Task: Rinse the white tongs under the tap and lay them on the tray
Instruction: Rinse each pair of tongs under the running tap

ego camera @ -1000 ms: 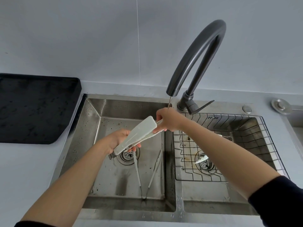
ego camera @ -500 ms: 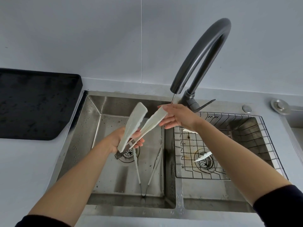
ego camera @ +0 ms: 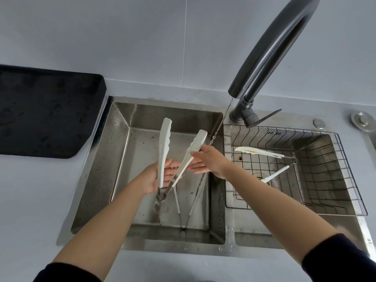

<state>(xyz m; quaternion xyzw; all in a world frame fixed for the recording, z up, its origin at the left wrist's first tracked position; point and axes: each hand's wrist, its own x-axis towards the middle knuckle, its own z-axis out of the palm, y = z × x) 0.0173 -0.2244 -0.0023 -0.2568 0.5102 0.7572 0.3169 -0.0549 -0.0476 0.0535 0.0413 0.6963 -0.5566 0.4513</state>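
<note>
Wet white tongs splayed over the left basin, and a slip looks like the main risk.

I judge the white plastic tongs with a steel hinge (ego camera: 179,159) could slide out of my left hand (ego camera: 157,176), since its grip closes only on the lower arms near the hinge and everything looks wet. My right hand (ego camera: 207,160) stays half open, fingertips touching the right arm. The thin stream from the dark curved tap (ego camera: 272,47) falls just right of the tips, so the rinse may miss. The black tray (ego camera: 40,115) lies far left on the worktop.
</note>
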